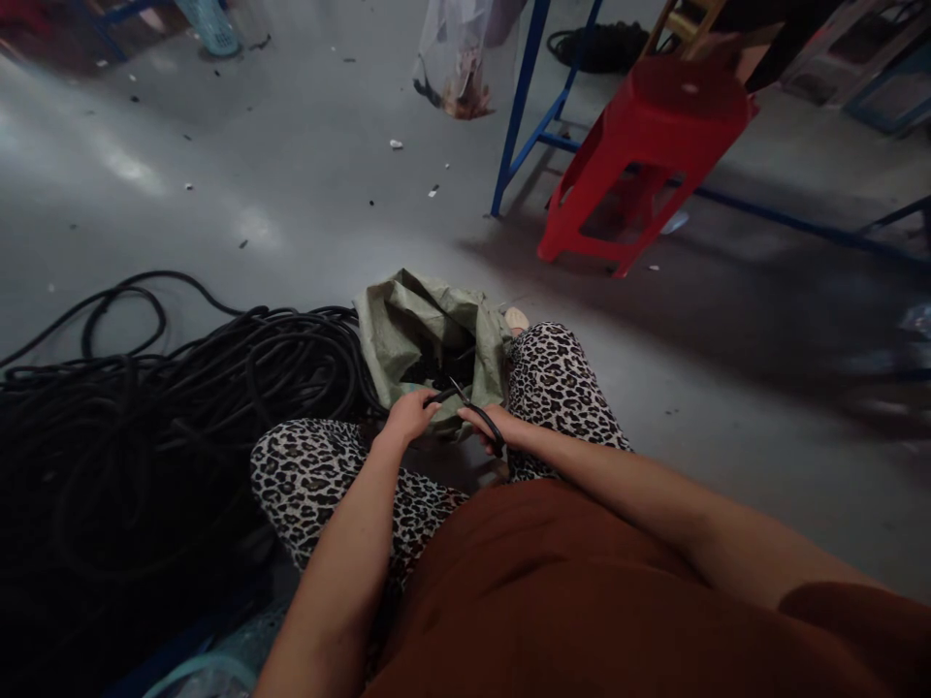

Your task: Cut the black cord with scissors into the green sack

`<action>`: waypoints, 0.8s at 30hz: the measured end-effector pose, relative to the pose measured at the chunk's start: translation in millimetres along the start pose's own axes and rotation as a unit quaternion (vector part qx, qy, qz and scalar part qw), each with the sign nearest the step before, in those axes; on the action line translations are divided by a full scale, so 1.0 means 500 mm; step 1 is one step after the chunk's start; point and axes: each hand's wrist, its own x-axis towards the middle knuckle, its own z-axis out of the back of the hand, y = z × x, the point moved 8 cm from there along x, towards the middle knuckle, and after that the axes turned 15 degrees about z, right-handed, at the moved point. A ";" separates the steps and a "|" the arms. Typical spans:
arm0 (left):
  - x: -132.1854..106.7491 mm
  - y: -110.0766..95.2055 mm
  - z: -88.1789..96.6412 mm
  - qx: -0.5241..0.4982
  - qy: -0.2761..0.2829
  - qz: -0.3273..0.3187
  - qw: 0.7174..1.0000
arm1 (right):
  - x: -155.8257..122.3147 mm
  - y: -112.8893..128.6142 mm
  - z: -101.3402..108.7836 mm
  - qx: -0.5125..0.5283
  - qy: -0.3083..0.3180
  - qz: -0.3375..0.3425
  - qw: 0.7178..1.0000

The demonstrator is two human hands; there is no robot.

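My left hand (412,417) is closed around a black rubber cord (438,396), whose end points toward the scissors. In my right hand (492,427) are black-handled scissors (486,423), their blades reaching up and left beside the cord. Whether the blades touch the cord I cannot tell. Both hands are over the near rim of an open green woven sack (378,334) between my knees. Dark pieces lie inside the sack, too dim to make out singly. A large heap of black cord (291,354) lies on the floor to the left, next to the sack.
A red plastic stool (655,126) stands at the upper right beside a blue metal frame (520,107). A clear plastic bag (465,63) hangs near it. Small scraps dot the grey floor (312,174). A light-blue basket (210,669) sits at the lower left.
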 end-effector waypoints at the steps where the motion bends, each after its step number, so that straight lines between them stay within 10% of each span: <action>1: 0.000 0.000 0.000 -0.001 0.001 0.001 1.000 | 0.000 0.000 0.000 -0.006 -0.001 -0.002 1.000; 24: -0.003 -0.004 0.006 0.047 -0.006 0.013 0.999 | 0.013 -0.008 0.008 -0.057 0.003 0.015 0.998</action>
